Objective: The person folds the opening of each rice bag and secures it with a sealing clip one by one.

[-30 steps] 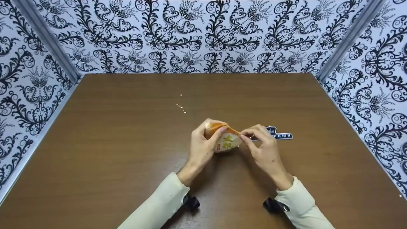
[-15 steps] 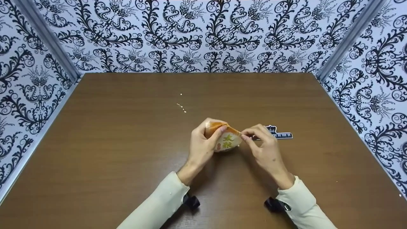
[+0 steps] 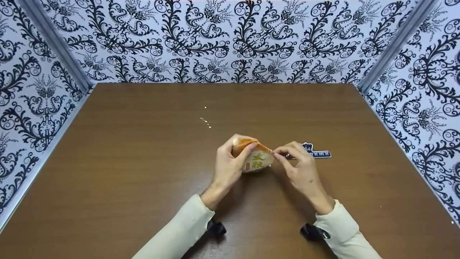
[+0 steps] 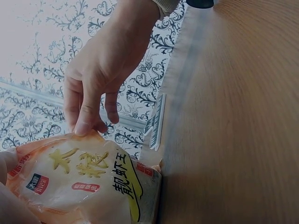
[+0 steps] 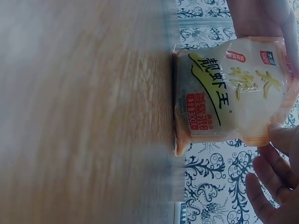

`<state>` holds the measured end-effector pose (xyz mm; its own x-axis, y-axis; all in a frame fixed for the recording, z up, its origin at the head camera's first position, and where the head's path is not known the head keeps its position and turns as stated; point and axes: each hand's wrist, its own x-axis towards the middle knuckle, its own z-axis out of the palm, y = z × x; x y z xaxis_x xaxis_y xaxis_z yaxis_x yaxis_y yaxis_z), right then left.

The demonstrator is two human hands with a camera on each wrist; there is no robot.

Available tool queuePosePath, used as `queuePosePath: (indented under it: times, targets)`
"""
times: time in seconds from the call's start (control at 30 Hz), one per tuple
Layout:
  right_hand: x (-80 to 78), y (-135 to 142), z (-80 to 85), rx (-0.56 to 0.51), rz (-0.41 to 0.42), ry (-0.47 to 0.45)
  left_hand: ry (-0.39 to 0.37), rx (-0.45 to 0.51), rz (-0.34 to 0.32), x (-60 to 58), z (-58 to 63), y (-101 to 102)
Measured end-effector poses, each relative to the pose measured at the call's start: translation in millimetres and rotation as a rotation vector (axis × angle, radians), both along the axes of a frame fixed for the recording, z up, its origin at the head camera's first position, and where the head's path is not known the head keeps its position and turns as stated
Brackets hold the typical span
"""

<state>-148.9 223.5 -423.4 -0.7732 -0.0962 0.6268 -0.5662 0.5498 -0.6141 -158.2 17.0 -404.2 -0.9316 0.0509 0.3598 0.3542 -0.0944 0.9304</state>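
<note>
A small plastic bag of rice (image 3: 258,160), white with orange edges and printed characters, stands upright on the table between the hands. Its base touches the tabletop in the right wrist view. My left hand (image 3: 229,160) grips the bag's upper left side, with the thumb on the front near the top edge. Thumb and fingers of my right hand (image 3: 301,167) pinch the upper right corner. In the left wrist view, the right hand (image 4: 103,70) reaches down to the bag's top edge (image 4: 70,140). The left fingers behind the bag are hidden in the head view.
A flat dark blue and white ruler-like piece (image 3: 321,154) lies partly behind the right hand. Several small white specks (image 3: 206,122) dot the brown table (image 3: 143,151) farther back. Patterned panels (image 3: 230,43) stand around the table. Black wrist devices (image 3: 217,229) hang below both sleeves.
My right hand has shifted very slightly to the right at the bag's corner. The left hand and the bag stay almost still.
</note>
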Motion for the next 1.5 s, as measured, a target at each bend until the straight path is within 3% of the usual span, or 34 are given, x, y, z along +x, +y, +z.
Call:
queuePosePath:
  times: [0.47, 1.5]
  targets:
    - [0.1, 3.3, -1.0, 0.016, 0.006, -0.001, 0.010, -0.007, 0.007, 0.1, 0.3, -0.5]
    - [-0.4, 8.8, -1.5, 0.096, 0.001, 0.100, 0.005, 0.009, 0.006, 1.0, 0.3, -0.4]
